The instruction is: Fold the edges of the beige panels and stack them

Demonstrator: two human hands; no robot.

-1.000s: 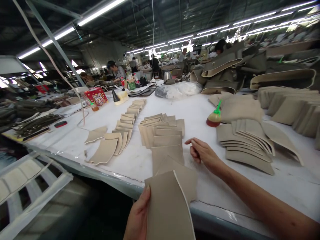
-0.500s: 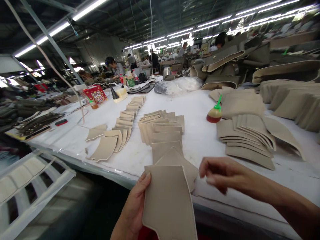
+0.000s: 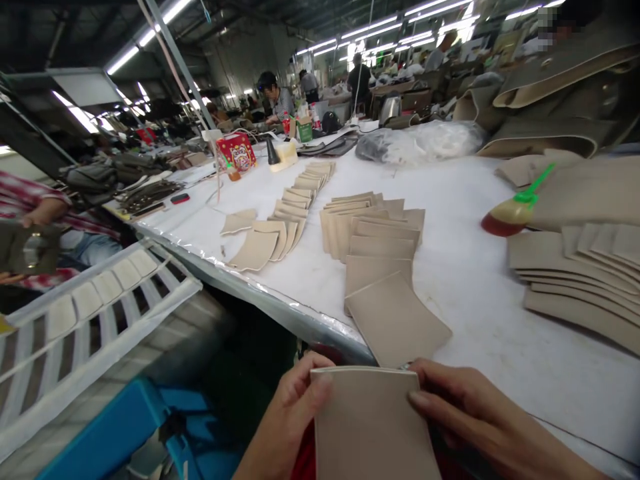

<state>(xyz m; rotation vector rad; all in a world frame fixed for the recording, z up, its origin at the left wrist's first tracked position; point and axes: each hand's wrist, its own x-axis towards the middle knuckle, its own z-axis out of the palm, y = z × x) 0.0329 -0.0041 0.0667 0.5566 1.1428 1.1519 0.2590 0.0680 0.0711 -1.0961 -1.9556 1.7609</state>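
A beige cut fabric piece (image 3: pixel 375 427) is held low in front of me, just off the table's near edge. My left hand (image 3: pixel 290 413) grips its left side with thumb on top. My right hand (image 3: pixel 465 413) pinches its right upper corner. Just beyond, a loose beige piece (image 3: pixel 395 320) lies at the end of a row of overlapping beige pieces (image 3: pixel 370 227) on the white table (image 3: pixel 465 280). A second fanned row of curved pieces (image 3: pixel 285 220) runs to the left.
A glue bottle with green nozzle (image 3: pixel 510 213) lies at right beside a stack of curved pieces (image 3: pixel 580 280). A white slatted rack (image 3: pixel 90 313) and blue bin (image 3: pixel 125 427) are at lower left. A person in plaid (image 3: pixel 35 220) sits at left; others work behind.
My right hand came back from the table and took hold of the piece's right corner. Both hands lowered the piece toward me, and the view swung left and down.
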